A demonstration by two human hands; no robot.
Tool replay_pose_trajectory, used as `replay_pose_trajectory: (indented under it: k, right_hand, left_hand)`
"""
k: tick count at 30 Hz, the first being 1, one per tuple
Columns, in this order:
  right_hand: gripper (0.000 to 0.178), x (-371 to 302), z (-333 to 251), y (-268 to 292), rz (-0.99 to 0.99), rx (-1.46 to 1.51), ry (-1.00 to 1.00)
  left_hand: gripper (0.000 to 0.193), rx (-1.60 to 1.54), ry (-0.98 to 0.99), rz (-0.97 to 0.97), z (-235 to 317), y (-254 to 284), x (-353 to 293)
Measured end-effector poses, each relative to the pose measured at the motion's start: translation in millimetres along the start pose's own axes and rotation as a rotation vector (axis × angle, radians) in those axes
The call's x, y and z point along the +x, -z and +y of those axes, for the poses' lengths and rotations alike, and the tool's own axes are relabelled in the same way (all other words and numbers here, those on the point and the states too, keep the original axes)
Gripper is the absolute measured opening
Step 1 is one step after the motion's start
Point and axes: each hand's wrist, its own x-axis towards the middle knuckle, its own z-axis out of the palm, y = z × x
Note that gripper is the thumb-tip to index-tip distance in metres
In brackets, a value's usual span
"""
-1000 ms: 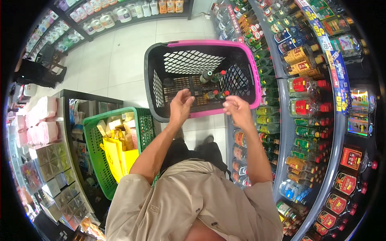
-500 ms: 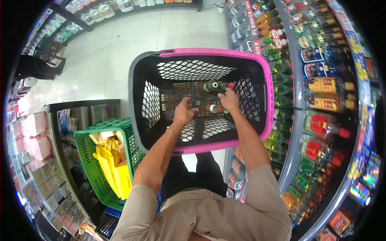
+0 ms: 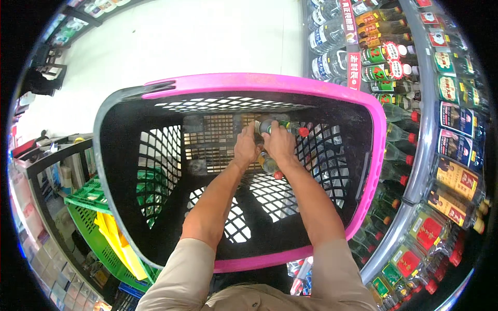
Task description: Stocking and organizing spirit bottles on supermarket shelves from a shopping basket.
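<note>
Big pink-rimmed basket (image 3: 259,81), bottles (image 3: 293,128) deep inside, nearer right edge than left
Left hand (image 3: 245,147), right hand (image 3: 280,144) close among them; could bump, make bottles knock and tip
Near red-capped bottle (image 3: 269,165) might roll toward near edge if nudged
Fingers bent, tips partly hidden, cannot tell if pinching; dark bottle (image 3: 266,125) partly covered by hands

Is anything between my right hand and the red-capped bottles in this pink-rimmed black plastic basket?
Nothing visible stands between them: your right hand is inside the basket, close beside the red-capped bottles.
</note>
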Motion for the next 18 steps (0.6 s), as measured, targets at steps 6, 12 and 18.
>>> replay_pose_trajectory:
  k: [6, 12, 18]
  right_hand:
    - [0.032, 8, 1, 1, 0.031, 0.08, 0.031]
    - [0.03, -14, -25, 52, 0.028, 0.204, 0.013]
    - [0.033, -64, -76, 155, 0.019, 0.335, -0.074]
  left_hand:
    - [0.082, -0.017, 0.105, -0.052, -4, -18, 14]
    - [0.079, 0.0, -0.183, 0.129, 7, 14, -8]
    - [0.084, 0.039, -0.406, 0.205, 63, 89, -63]
